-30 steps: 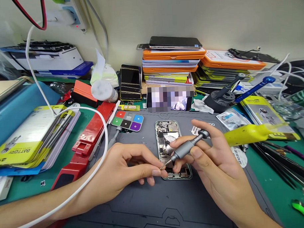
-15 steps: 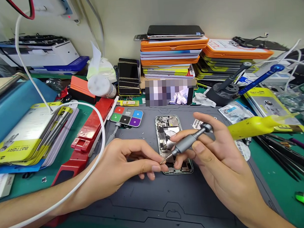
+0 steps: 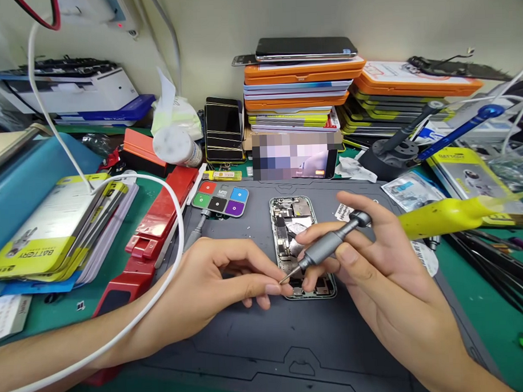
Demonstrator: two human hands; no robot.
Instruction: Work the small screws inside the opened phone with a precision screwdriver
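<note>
- Screwdriver (image 3: 325, 248) is slanting over the opened phone (image 3: 283, 229), its tip pointing down and left.
- Right grip (image 3: 382, 277) is holding the handle between thumb and fingers.
- Left grip (image 3: 228, 277) is pinching at the tip with thumb and forefinger.
- Opened phone is lying on the gray mat (image 3: 236, 345), the right grip partly covering it.

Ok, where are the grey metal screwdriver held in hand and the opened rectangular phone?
Grey metal screwdriver (image 3: 324, 249): head view, middle of handle.
Opened rectangular phone (image 3: 283, 235): head view, exposed internals, left side.
</note>
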